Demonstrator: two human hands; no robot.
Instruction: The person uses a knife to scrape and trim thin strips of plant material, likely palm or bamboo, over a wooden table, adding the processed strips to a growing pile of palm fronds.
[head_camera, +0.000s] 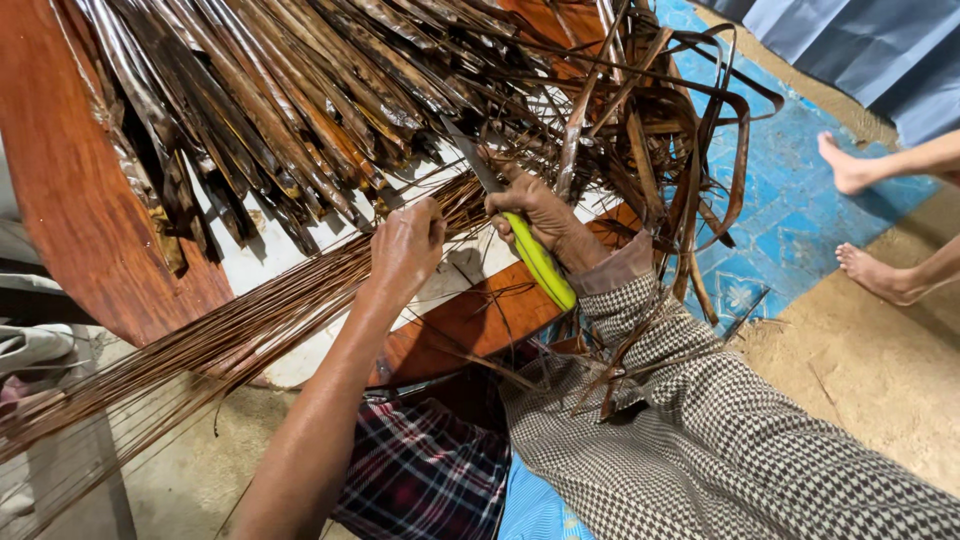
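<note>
Round wooden table (75, 215) bearing a heap of dried brown leaf strips (300, 90) at far centre. Bundle of thin midribs (200, 345) runs from near left to centre, gripped by the left hand (405, 250). Right hand (535, 212), fingers wrapped, holds a yellow-handled knife (538, 262) just beside it.

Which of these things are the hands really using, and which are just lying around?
In use:
left hand, gripping the bundle of thin brown sticks
right hand, holding the yellow-handled knife
dried leaf strips on the round wooden table

Lying about:
blue patterned mat
another person's bare feet
curled offcuts
</note>
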